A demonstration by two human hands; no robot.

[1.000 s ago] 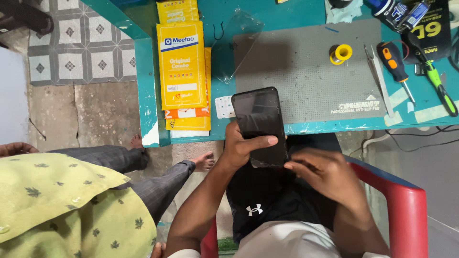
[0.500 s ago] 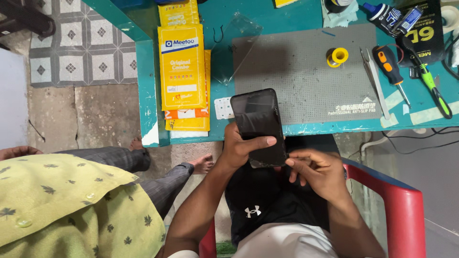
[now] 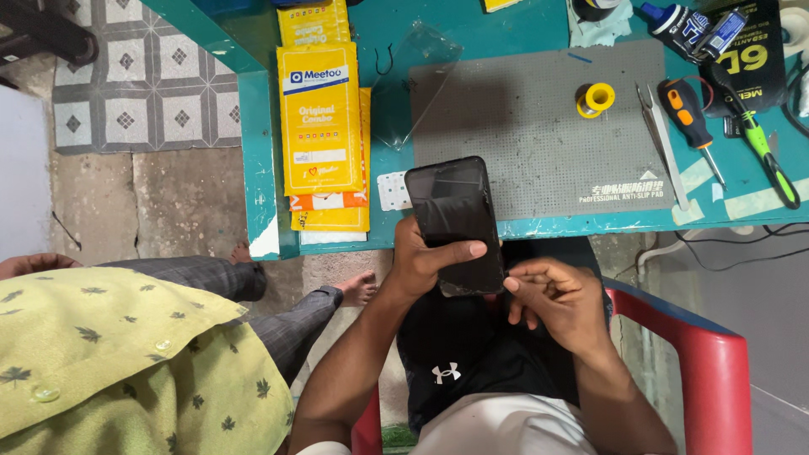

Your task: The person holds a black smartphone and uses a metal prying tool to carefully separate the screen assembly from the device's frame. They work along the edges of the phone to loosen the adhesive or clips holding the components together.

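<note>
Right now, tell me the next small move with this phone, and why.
Probably press the right hand's fingertips against the lower right edge of the black phone. The left hand already grips it, thumb across the dark screen, over the edge of the teal table; the right fingers sit at that corner.

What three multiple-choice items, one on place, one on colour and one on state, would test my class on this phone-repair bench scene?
1. Where does the small yellow tape roll lie?
A. on the grey perforated work mat
B. on the floor
C. on the red plastic chair

2. What colour are the flat cardboard packages left of the mat?
A. blue
B. yellow
C. white

3. How is the black smartphone held?
A. lying free on the mat
B. gripped in the left hand, right hand at its lower edge
C. gripped in both fists

Answers: 1 A, the roll sits on the mat's upper right; 2 B, their faces are yellow; 3 B, the left thumb crosses the dark screen.
</note>
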